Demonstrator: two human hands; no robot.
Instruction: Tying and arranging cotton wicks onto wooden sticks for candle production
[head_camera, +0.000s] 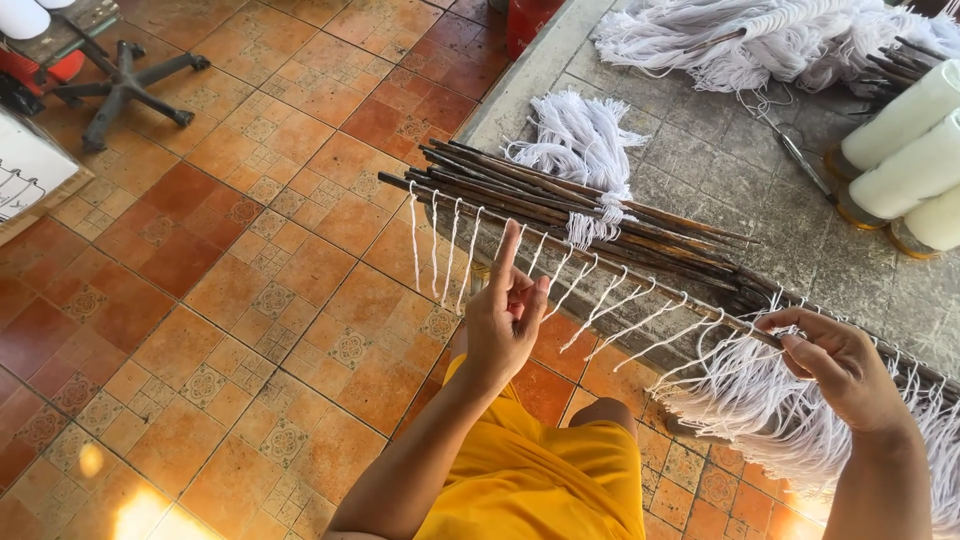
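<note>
While our right hand (840, 365) pinches the stick (600, 262) running left to right, our left hand (505, 320) hovers open beside its hanging white cords (445, 245).

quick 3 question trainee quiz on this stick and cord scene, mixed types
1. True or false: the right hand grips the stick strung with white cords.
2. The left hand is: A flat on the floor, B raised among the hanging cords, C holding a cone.
3. What stands on the grey slab at far right?

Key: 1 true; 2 B; 3 white thread cones.
</note>
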